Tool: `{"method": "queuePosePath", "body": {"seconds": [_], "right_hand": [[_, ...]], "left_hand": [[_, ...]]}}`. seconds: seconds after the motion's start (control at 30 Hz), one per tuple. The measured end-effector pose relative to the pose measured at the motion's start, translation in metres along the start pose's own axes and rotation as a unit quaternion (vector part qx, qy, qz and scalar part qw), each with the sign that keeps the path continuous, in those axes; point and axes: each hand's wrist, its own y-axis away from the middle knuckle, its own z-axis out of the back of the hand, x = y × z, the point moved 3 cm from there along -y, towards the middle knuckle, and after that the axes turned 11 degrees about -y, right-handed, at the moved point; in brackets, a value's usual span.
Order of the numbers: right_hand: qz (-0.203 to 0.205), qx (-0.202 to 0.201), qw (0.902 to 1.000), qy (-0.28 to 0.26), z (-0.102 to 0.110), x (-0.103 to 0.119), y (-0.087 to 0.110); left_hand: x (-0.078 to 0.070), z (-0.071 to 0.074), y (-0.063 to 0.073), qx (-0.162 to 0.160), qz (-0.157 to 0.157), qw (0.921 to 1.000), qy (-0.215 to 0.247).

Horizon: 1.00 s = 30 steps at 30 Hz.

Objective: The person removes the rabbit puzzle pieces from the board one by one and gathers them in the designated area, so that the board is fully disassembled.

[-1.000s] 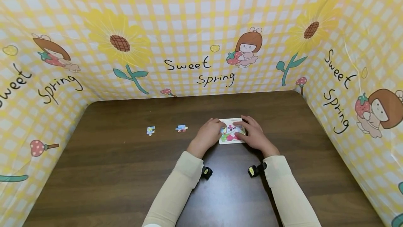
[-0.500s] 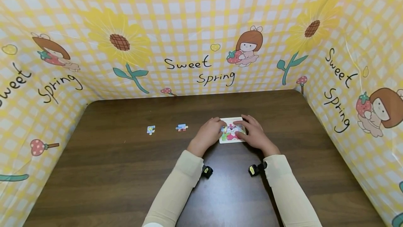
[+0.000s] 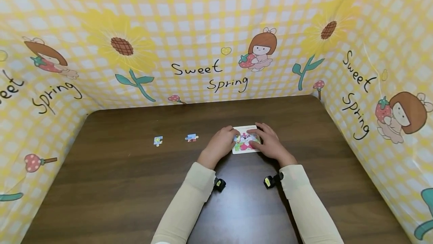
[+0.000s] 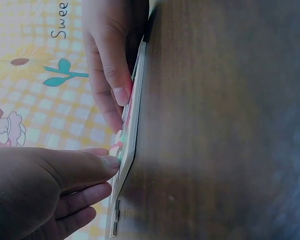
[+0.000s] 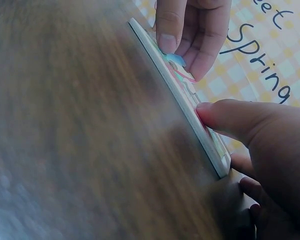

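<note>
A small jigsaw board (image 3: 245,128) with a white frame and a pink cartoon animal picture lies on the brown table, between both hands. My left hand (image 3: 219,142) is at its left side, pinching a puzzle piece (image 5: 176,59) between thumb and fingers. That piece is tilted at the picture's surface, partly hidden by the fingertips. From the right, my right hand (image 3: 270,144) holds the board, its thumb (image 5: 210,114) pressing on the picture and other fingers about the right edge. Two loose puzzle pieces lie farther left, one nearer (image 3: 191,137) and one farther off (image 3: 158,141).
The wood-patterned table (image 3: 135,191) extends around the board. Yellow checked cloth (image 3: 203,41) with printed flowers and figures walls off the back and both sides. A black strap-mounted device sits at each wrist.
The head view has shifted slightly, so everything appears a little farther left. Both hands stay at the board in nearly the same pose, and the two loose pieces lie where they were.
</note>
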Motion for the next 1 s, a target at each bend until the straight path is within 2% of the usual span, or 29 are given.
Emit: {"method": "queuePosePath", "body": {"seconds": [0.37,0.63,1.0], "right_hand": [[-0.002,-0.002,1.0,0.002,0.0016,-0.0003,0.0001],[-0.006,0.0,1.0,0.006,0.0007,0.0003,0.0009],[0.0,-0.001,0.9999,0.01,0.0012,0.0007,-0.0004]], "left_hand": [[0.0006,0.0012,-0.0015,-0.001,-0.004,0.9996,-0.029],[0.0011,0.003,0.0017,-0.004,0.001,0.9997,-0.022],[0.0081,0.0029,0.0035,0.003,0.03,0.9994,-0.019]]}}
